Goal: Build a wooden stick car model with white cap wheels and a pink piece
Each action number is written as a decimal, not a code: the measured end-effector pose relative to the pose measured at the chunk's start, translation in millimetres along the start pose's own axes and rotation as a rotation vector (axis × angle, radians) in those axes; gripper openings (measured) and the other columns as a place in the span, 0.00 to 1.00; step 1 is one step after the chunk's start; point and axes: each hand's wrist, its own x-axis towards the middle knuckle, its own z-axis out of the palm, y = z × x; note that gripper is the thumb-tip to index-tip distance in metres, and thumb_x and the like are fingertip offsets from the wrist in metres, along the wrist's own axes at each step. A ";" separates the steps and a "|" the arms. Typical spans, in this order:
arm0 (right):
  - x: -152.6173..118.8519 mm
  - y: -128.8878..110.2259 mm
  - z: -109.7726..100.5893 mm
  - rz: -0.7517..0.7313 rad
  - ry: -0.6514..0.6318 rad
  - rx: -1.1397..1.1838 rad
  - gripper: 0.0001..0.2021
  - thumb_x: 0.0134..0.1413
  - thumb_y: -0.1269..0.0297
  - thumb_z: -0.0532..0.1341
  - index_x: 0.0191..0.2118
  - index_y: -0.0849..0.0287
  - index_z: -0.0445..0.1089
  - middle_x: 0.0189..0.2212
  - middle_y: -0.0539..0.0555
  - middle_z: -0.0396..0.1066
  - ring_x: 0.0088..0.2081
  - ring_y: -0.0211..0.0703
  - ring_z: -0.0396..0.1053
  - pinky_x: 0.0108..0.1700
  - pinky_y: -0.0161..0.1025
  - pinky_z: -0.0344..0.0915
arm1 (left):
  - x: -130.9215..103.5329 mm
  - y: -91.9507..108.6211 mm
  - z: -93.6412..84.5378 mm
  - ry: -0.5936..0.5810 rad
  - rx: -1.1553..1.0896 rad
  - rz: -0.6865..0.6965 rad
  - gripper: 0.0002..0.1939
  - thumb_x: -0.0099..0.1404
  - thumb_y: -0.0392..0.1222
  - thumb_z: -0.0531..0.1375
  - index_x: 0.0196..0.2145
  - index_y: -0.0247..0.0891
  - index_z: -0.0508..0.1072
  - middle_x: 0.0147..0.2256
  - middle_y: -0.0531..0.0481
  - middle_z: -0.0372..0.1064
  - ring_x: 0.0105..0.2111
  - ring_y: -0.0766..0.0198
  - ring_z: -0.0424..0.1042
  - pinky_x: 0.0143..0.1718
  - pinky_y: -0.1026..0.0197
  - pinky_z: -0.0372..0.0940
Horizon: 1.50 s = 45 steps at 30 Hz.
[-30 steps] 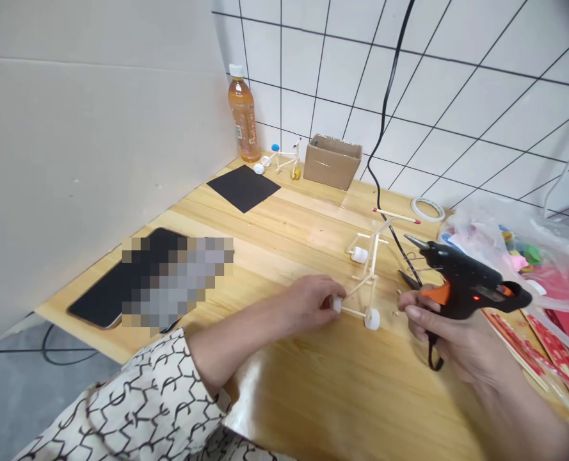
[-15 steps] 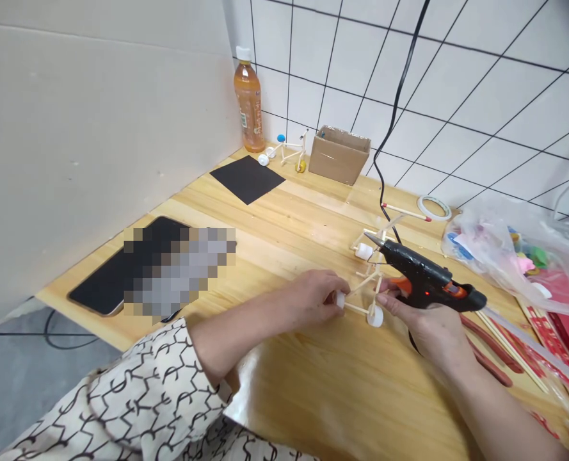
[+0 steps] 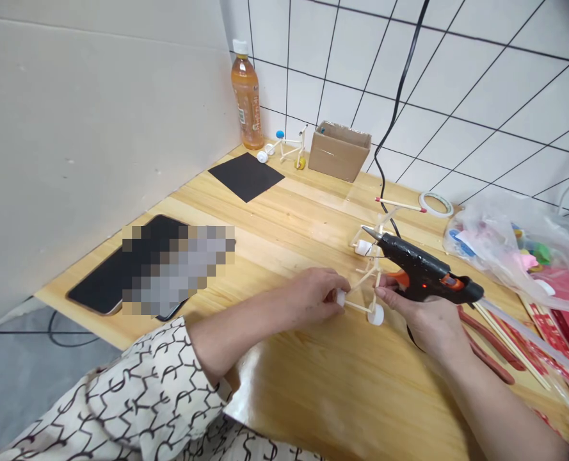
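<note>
A small model of thin wooden sticks [image 3: 360, 307] with white round wheels stands on the wooden table. My left hand [image 3: 326, 294] pinches the white wheel [image 3: 340, 297] at its near left corner. Another white wheel [image 3: 375, 314] sits at the near right corner, and a third [image 3: 363, 247] is farther back. A red-tipped stick [image 3: 400, 205] lies across the model's far top. My right hand [image 3: 416, 315] is closed, with its thumb and finger at the model's right upright. Right above that hand is a black glue gun [image 3: 421, 267], its nozzle pointing left over the model.
Phones [image 3: 121, 272] lie at the left. Toward the back are black paper [image 3: 246, 177], a bottle [image 3: 248, 102], another stick model [image 3: 291, 142], a cardboard box [image 3: 339, 152] and tape [image 3: 436, 204]. Pliers [image 3: 493, 352], sticks and a plastic bag [image 3: 500, 246] lie right. A black cable [image 3: 399, 89] hangs down behind.
The far end of the model with its red-tipped stick has shifted slightly left. My right hand and the glue gun have moved slightly left; my left hand stays at the wheel.
</note>
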 end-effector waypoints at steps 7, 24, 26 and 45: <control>-1.1 3.7 0.8 0.092 -0.033 0.128 0.14 0.33 0.57 0.69 0.28 0.58 0.71 0.27 0.52 0.73 0.30 0.44 0.70 0.35 0.40 0.69 | 0.0 1.2 0.3 0.002 -0.010 0.000 0.12 0.53 0.31 0.59 0.38 0.32 0.73 0.30 0.49 0.70 0.28 0.67 0.67 0.30 0.66 0.62; 0.3 5.0 -0.8 0.097 -0.063 0.072 0.11 0.35 0.58 0.67 0.27 0.59 0.72 0.27 0.53 0.73 0.30 0.44 0.70 0.37 0.41 0.68 | 2.6 -2.4 3.5 0.017 -0.043 -0.023 0.13 0.51 0.31 0.60 0.37 0.31 0.73 0.29 0.49 0.67 0.26 0.68 0.66 0.29 0.66 0.62; 1.2 5.9 -2.5 0.086 -0.069 0.035 0.11 0.36 0.58 0.67 0.27 0.59 0.72 0.26 0.52 0.73 0.30 0.44 0.70 0.37 0.41 0.68 | 2.7 -2.5 3.5 0.010 -0.048 -0.028 0.13 0.51 0.32 0.60 0.38 0.31 0.73 0.29 0.50 0.67 0.26 0.68 0.65 0.29 0.66 0.62; 1.3 6.4 -1.7 0.068 -0.074 0.032 0.10 0.37 0.58 0.66 0.26 0.57 0.72 0.25 0.51 0.73 0.29 0.44 0.71 0.35 0.40 0.68 | 3.5 -7.8 6.3 -0.001 -0.071 -0.031 0.13 0.52 0.34 0.61 0.38 0.34 0.73 0.30 0.50 0.68 0.27 0.68 0.66 0.29 0.66 0.63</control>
